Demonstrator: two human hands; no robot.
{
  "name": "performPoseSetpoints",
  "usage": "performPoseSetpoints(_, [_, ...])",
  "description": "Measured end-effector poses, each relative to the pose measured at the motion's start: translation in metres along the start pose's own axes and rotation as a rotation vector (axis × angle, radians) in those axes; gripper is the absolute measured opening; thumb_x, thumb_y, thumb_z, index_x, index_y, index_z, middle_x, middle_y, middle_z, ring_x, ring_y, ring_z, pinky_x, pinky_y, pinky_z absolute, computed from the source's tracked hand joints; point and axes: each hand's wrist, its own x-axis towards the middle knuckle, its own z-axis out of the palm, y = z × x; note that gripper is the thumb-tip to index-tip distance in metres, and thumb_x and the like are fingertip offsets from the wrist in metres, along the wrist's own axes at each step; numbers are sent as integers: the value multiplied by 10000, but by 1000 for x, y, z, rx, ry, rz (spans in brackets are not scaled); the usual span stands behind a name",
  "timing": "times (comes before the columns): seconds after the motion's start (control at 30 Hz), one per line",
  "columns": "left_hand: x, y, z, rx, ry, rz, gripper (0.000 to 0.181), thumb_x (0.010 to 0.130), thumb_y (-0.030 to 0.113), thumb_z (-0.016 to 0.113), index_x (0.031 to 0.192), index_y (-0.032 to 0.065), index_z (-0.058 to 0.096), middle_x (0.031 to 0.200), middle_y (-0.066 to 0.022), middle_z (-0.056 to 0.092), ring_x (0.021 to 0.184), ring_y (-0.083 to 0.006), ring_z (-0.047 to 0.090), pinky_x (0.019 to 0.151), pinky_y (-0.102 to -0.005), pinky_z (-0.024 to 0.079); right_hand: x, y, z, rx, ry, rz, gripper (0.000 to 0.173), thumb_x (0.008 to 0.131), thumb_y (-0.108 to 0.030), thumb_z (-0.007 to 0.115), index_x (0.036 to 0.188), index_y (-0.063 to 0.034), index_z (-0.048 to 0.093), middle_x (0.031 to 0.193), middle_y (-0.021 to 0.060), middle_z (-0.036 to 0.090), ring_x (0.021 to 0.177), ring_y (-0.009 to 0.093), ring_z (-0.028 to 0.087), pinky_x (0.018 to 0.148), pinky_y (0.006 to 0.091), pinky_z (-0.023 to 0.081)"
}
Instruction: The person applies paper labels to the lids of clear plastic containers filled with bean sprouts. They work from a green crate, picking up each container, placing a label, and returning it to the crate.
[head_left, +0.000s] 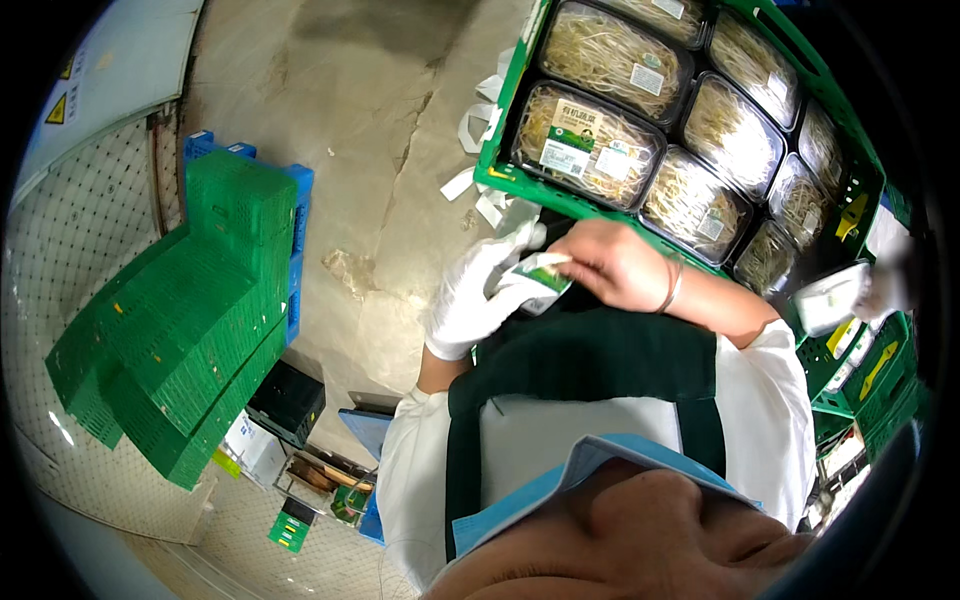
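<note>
My left hand (476, 296), in a white glove, holds a bunch of labels (546, 276) with green and white printing. My bare right hand (611, 262) wears a thin bangle at the wrist and pinches the upper edge of the same labels; its fingertips are partly hidden. Just beyond both hands, a green plastic crate (559, 196) carries several black trays of bean sprouts under clear film. The nearest left tray (517, 161) bears a large green and tan label plus a smaller white one. Other trays, such as the one beside my right wrist (675, 187), show only a small white label.
White paper strips (480, 131) lie on the concrete floor by the crate. Stacked green crates (217, 277) stand on a blue pallet (298, 225) to the left. A black crate (289, 401) sits below them. At right, another person's blurred hand (885, 289) is near a white object (829, 300).
</note>
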Motion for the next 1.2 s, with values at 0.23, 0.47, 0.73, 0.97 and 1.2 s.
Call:
performPoseSetpoints(0.23, [24,9,25,-335,211,-168,126,730,83,643,772,2,556,639,-50,574,557,-118,535,528,-248,428,12,10,-23,122,108,155,110,664,-83,672,709,-36,584,643,90,545,607,243,535,550,329,432])
performPoseSetpoints(0.47, [31,5,2,-518,173,-466,159,743,-17,572,896,-54,590,789,-70,591,729,-122,571,642,-227,436,70,146,-123,-1079,515,147,286,748,-271,578,899,-40,502,811,93,562,763,265,530,666,356,413])
performPoseSetpoints(0.73, [48,18,12,-356,147,-185,151,748,6,567,891,-34,593,839,-82,600,757,-145,575,701,-238,435,42,81,-84,-285,196,278,471,801,-414,512,1076,-32,484,920,141,561,846,257,535,771,365,419])
performPoseSetpoints(0.97, [85,48,30,-363,223,-144,126,749,62,627,836,-16,581,764,-57,596,693,-104,559,610,-229,439,30,17,-64,21,108,8,103,721,-72,609,791,-14,559,724,122,544,696,291,523,637,346,425])
performPoseSetpoints(1.2, [94,30,33,-280,131,-296,107,735,-10,607,840,-25,598,800,-64,579,730,-99,557,638,-212,443,55,45,-118,-313,385,223,91,711,-134,630,732,-47,613,646,98,598,604,217,587,570,313,473])
